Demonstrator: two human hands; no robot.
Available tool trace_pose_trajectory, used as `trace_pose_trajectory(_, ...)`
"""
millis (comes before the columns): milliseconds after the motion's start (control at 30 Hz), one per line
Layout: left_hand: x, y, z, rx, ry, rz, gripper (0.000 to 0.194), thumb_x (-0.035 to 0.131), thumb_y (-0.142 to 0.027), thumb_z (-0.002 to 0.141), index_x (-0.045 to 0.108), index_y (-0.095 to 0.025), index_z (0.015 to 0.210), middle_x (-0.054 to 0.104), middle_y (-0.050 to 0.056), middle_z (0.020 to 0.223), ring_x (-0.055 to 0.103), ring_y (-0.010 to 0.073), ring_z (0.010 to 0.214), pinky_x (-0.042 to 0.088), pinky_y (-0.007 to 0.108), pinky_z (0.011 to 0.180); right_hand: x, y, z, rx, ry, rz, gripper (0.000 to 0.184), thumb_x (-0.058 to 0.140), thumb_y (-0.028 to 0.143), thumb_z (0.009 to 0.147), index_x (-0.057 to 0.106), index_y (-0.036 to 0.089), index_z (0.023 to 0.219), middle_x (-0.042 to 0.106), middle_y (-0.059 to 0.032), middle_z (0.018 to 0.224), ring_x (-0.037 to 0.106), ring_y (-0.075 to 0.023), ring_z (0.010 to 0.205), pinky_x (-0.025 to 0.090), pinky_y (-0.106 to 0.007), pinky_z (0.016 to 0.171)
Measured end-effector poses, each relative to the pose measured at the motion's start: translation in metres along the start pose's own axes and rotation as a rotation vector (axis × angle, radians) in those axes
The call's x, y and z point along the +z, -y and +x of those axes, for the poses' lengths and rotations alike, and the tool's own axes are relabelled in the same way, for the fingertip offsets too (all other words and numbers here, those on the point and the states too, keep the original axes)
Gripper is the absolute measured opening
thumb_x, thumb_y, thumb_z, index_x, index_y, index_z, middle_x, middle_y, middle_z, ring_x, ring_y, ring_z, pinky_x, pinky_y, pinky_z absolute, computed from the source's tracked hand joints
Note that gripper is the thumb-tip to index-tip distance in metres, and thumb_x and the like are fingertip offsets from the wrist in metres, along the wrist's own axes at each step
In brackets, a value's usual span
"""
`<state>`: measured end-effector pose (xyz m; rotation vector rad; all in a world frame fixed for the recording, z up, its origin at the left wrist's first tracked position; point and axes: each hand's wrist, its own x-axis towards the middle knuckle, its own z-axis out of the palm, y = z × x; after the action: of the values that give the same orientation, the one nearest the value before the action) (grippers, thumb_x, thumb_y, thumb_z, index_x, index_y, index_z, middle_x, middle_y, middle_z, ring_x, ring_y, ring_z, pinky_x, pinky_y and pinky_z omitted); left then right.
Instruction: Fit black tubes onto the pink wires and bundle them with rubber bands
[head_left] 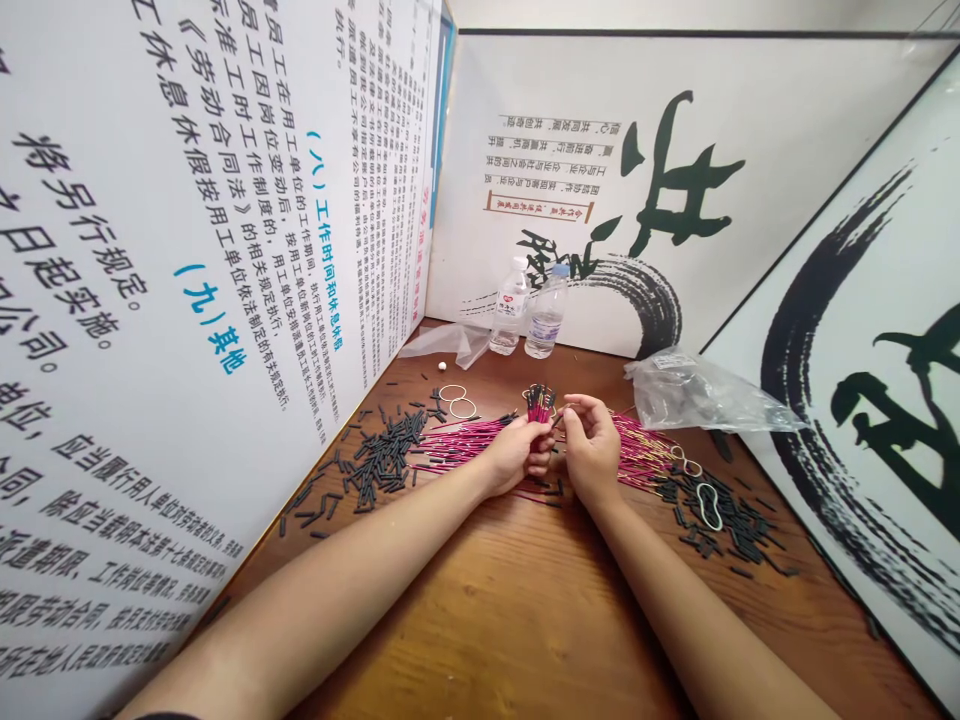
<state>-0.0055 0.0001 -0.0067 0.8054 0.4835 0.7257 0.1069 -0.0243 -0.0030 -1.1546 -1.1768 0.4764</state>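
Note:
Near the middle of the table, my left hand (514,455) is closed around a bundle of thin red wires (538,402), whose tips point up and away from me; some tips are gold-coloured, others black. Just to its right, my right hand (594,450) pinches a small black sleeve (558,420) between thumb and index finger, close beside the bundle. More red wires lie flat left of my hands (457,445) and right of them (646,455). A heap of short black sleeves (386,450) is spread at the left, and a second heap (731,520) at the right.
Two water bottles, one white-capped (508,310) and one blue-capped (547,315), stand against the back panel. Clear plastic bags lie at the back (454,345) and right (697,390). Pale rubber bands (462,408) rest on the wooden table (465,620). Printed panels (540,60) enclose it.

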Motion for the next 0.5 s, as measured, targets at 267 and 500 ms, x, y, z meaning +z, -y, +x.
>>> trace_pose_trajectory(267,0.002,0.000,-0.002,-0.004,0.041,0.056,0.016,0.051,-0.030,0.079,0.040,-0.019,0.077,0.042,-0.004,0.061,0.038,0.0060,0.041,0.017,0.016,0.037,-0.023,0.018,0.015,-0.094,-0.184,-0.064,0.016,0.052,0.027,0.082,0.056,0.018,0.095,0.054,-0.0002,0.077,0.053,-0.0130,0.069,0.043,-0.026,0.065)
trace_pose_trajectory(500,0.005,-0.003,-0.005,-0.022,0.053,0.032,0.014,0.048,-0.027,0.081,0.040,-0.018,0.074,0.040,-0.004,0.060,0.034,0.0051,0.042,0.020,0.017,0.040,-0.089,0.026,0.012,-0.133,-0.195,-0.298,0.018,0.053,0.029,0.080,0.058,0.019,0.094,0.054,-0.0006,0.076,0.052,-0.0137,0.066,0.043,-0.027,0.063)
